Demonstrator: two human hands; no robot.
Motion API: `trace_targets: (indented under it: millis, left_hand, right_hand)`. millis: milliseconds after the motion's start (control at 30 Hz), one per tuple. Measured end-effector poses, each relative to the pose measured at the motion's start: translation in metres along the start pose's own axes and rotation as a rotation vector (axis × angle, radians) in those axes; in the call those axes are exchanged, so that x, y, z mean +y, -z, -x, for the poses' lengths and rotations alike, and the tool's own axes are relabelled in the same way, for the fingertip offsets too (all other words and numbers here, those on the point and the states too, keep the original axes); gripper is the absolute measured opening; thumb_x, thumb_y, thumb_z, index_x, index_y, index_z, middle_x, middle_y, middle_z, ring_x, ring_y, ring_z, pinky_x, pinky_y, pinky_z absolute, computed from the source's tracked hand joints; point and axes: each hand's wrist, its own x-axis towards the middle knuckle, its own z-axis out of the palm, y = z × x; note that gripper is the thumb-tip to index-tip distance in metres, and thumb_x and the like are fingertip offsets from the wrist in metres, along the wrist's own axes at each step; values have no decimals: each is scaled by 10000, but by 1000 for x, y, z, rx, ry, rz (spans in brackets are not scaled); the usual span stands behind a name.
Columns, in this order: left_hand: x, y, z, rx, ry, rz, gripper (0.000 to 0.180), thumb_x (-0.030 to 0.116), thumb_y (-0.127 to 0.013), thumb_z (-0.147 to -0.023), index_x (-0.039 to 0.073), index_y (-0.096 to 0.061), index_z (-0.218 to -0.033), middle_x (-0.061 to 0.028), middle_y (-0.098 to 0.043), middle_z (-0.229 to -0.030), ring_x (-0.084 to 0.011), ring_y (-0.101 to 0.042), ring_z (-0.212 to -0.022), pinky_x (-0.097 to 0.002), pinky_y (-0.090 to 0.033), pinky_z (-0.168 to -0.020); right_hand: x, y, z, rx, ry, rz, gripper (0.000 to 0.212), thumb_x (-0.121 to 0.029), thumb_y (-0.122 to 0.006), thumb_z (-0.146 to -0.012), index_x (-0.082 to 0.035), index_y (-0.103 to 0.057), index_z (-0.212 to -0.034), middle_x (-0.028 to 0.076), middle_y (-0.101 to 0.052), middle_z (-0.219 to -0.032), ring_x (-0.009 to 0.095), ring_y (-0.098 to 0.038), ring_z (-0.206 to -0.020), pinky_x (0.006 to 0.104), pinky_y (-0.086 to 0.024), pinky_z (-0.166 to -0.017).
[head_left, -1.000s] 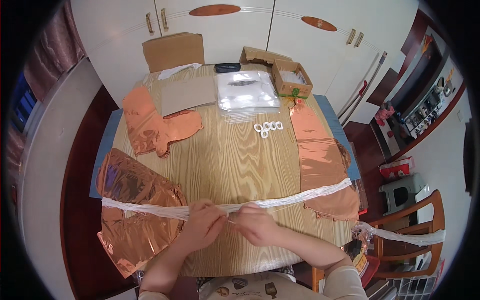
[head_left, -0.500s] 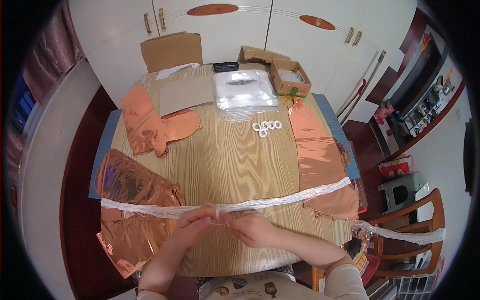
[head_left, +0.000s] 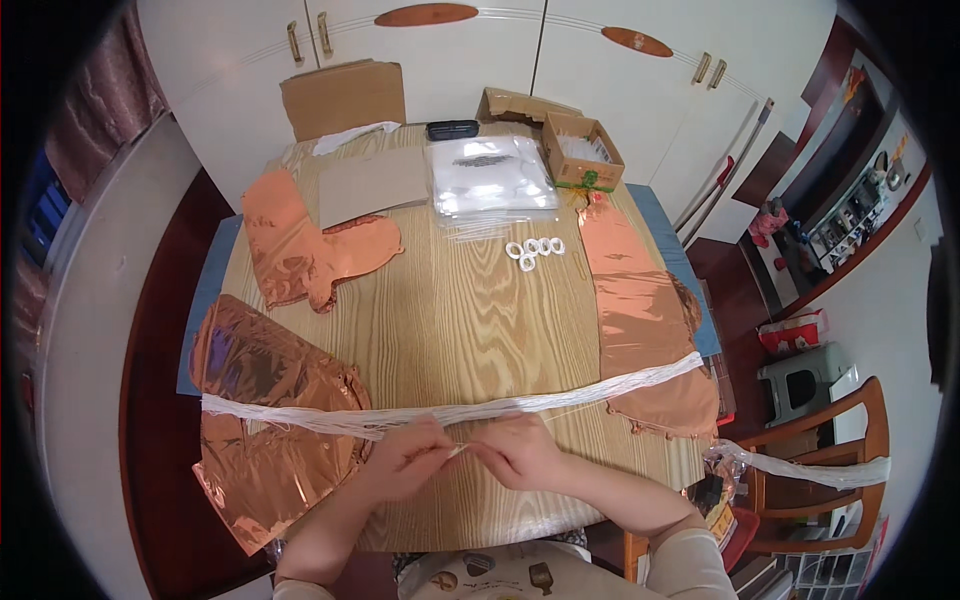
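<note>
Both hands meet close to the table's near edge, fingers pinched together. My left hand (head_left: 408, 462) and my right hand (head_left: 522, 452) grip a thin white string (head_left: 459, 449), a short bit of which shows between the fingertips. Just beyond them, a long bundle of white strings (head_left: 600, 393) stretches across the table from left to right. Its left end lies over a flat rose-gold foil balloon (head_left: 275, 365), and its right end lies over stacked rose-gold foil balloons (head_left: 645, 320). Whatever else the fingers hold is hidden.
Several white rings (head_left: 528, 248) sit mid-table. Behind are a stack of clear plastic bags (head_left: 490, 185), a grey board (head_left: 372, 187), a cardboard box (head_left: 583, 155) and a black case (head_left: 452, 130). Another foil balloon (head_left: 300, 240) lies far left. A wooden chair (head_left: 872, 450) stands right.
Both hands have turned and shifted slightly, with the fingers curling in tighter. A small white bit seen between the fingertips before is now mostly covered. The bundle of strings has hardly moved.
</note>
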Motion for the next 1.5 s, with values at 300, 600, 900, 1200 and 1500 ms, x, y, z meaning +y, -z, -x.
trace_targets:
  millis: [300,600,900,1200,1500]
  left_hand:
    - [3,-6,-6,75,-2,-202,129,63,-478,-848,24,-596,-881,-43,-582,-829,-168,-496,-818,-308,-392,-733]
    - [2,0,-3,89,144,-3,144,63,-486,-844,16,-607,-906,-58,-588,-801,-145,-506,-778,-283,-391,-728]
    - [6,-4,-4,152,81,54,168,46,-465,-853,25,-623,-906,-48,-575,-811,-144,-525,-782,-274,-396,-721]
    - [8,-4,-4,136,-20,-8,152,24,-485,-838,14,-615,-916,-33,-599,-842,-171,-525,-750,-278,-408,-690]
    - [6,-6,-6,159,13,-115,147,42,-523,-825,26,-623,-931,-49,-596,-821,-165,-520,-733,-265,-411,-659]
  right_hand:
    - [0,5,-2,-125,-20,-140,60,-124,-581,-743,-80,-570,-782,112,-546,-562,277,-564,-514,393,-436,-482]
    - [2,3,-1,-144,-48,-177,43,-89,-567,-779,-55,-584,-798,119,-535,-583,303,-539,-545,387,-404,-503]
    - [3,-4,3,-166,15,-147,97,-154,-587,-767,-80,-606,-826,98,-586,-649,296,-557,-557,384,-424,-500]
    - [-3,-2,3,-261,26,-157,97,-144,-585,-772,-81,-602,-844,109,-583,-646,292,-582,-572,392,-447,-501]
    - [-3,-3,3,-184,-66,-114,59,-49,-560,-777,-41,-603,-817,106,-568,-637,269,-576,-570,339,-449,-501]
